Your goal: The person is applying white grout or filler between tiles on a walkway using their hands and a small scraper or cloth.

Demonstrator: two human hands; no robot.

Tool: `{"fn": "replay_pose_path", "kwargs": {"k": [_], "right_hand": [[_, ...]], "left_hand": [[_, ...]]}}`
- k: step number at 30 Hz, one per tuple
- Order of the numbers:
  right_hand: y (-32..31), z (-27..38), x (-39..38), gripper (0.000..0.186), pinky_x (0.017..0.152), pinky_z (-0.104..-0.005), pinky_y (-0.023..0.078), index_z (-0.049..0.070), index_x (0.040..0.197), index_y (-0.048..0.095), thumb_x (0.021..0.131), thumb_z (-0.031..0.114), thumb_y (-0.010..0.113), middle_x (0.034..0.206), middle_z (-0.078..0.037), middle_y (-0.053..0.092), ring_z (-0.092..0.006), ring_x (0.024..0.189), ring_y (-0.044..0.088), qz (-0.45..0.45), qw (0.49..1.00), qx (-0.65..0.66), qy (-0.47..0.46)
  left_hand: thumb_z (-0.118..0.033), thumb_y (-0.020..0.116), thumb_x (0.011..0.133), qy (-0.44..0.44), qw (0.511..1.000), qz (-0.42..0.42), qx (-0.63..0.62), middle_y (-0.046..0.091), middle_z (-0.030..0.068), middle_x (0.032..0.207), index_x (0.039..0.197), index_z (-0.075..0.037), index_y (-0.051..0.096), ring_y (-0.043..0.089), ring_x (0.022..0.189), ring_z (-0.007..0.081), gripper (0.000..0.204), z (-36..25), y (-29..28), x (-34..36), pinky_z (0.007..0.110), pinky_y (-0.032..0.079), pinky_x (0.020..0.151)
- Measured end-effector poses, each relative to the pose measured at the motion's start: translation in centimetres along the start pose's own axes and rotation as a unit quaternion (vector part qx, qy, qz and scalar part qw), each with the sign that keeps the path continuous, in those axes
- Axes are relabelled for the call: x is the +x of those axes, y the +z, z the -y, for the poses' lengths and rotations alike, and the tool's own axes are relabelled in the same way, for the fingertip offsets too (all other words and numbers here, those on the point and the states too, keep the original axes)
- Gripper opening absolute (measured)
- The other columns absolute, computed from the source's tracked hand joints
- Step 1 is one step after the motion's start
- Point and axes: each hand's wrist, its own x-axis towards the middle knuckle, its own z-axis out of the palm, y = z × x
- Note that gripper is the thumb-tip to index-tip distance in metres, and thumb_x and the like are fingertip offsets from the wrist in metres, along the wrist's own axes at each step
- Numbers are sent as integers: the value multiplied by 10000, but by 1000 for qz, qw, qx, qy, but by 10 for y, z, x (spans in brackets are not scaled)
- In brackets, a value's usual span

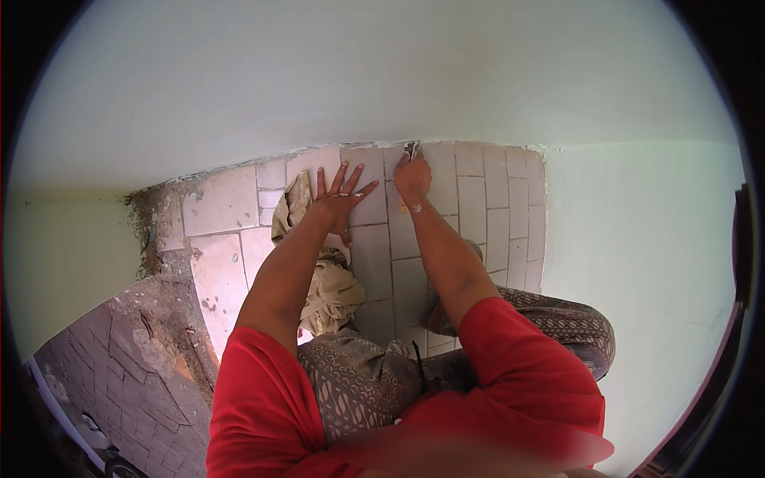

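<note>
My left hand [341, 203] lies with spread fingers on the light floor tiles [368, 251], beside a crumpled beige cloth [327, 295] that runs beneath my left forearm. Just to its right, my right hand [412, 177] grips a small tool [412, 150], perhaps a scraper, at the seam where the tiles meet the pale wall [398, 88]. The tool's tip meets the wall's base; its exact shape is mostly hidden by my fingers. White flecks show on both hands.
Pale side walls [637, 263] stand at right and left [64, 255]. A rough, broken concrete edge [167, 319] borders the tiles at lower left, with dark paving [111, 390] and part of a wheel [119, 470] beyond. My patterned-clad knee [574, 331] rests near the right wall.
</note>
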Motion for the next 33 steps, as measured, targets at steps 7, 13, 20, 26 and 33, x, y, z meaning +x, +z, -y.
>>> {"fn": "replay_pose_path", "kwargs": {"k": [7,13,20,26,33], "right_hand": [[-2,5,-6,377,887,-530,544,-50,1124,615,987,296,557,1077,-293,682,-480,1008,672,12,999,-19,-26],[-4,6,1,371,889,-536,543,-31,1127,622,983,306,565,1092,-279,689,-474,1023,672,45,998,-29,-30],[-3,10,-6,365,888,-548,542,-22,1148,615,981,299,568,1095,-295,685,-467,1016,678,37,997,-54,-37],[-5,7,-8,380,888,-538,550,-42,1124,610,979,307,571,1064,-300,691,-465,1001,685,58,989,-89,-103],[-4,-3,-2,371,859,-540,557,-45,1090,621,977,304,568,1000,-291,704,-474,952,694,31,989,-77,-121]], "left_hand": [[-473,988,430,-1,1000,-4,5,-150,70,1716,1631,-401,-34,-158,1566,356,1578,0,0,-1,748,-34,1159],[-461,995,420,2,1000,-5,1,-166,95,1711,1637,-374,-34,-165,1561,377,1596,1,1,1,755,-24,1151],[-469,984,444,-6,1000,3,0,-157,72,1715,1633,-395,-33,-173,1563,355,1566,5,5,-3,754,-33,1153],[-463,984,447,-6,1000,-1,4,-158,76,1714,1633,-395,-33,-172,1562,359,1564,4,0,-4,755,-33,1154],[-483,980,442,-1,1000,-8,19,-159,75,1714,1634,-394,-29,-165,1564,356,1564,0,-4,2,752,-28,1156]]}}
